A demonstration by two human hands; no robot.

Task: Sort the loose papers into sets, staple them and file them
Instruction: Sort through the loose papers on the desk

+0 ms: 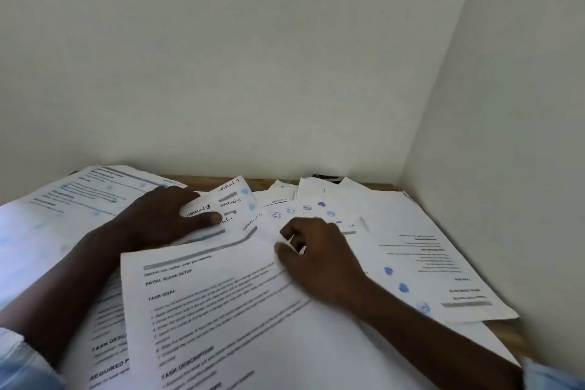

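Observation:
Loose printed sheets cover the wooden table point(509, 337). My left hand point(164, 215) lies on a fan of sheets hand-labelled "Section" point(229, 203), with my thumb and fingers pinching their left edges. My right hand point(316, 253) rests with curled fingers on the top right corner of a large sheet headed "Initial scene setup" and "Task goal" point(221, 304); whether it grips the corner is unclear. Just beyond that hand lies a sheet with blue smiley stamps point(304, 210).
A sheet with upside-down text and blue marks point(424, 263) lies at the right. More printed pages point(79, 199) are piled at the left. A small dark object point(326, 176) sits at the back edge by the wall. Walls close the back and right.

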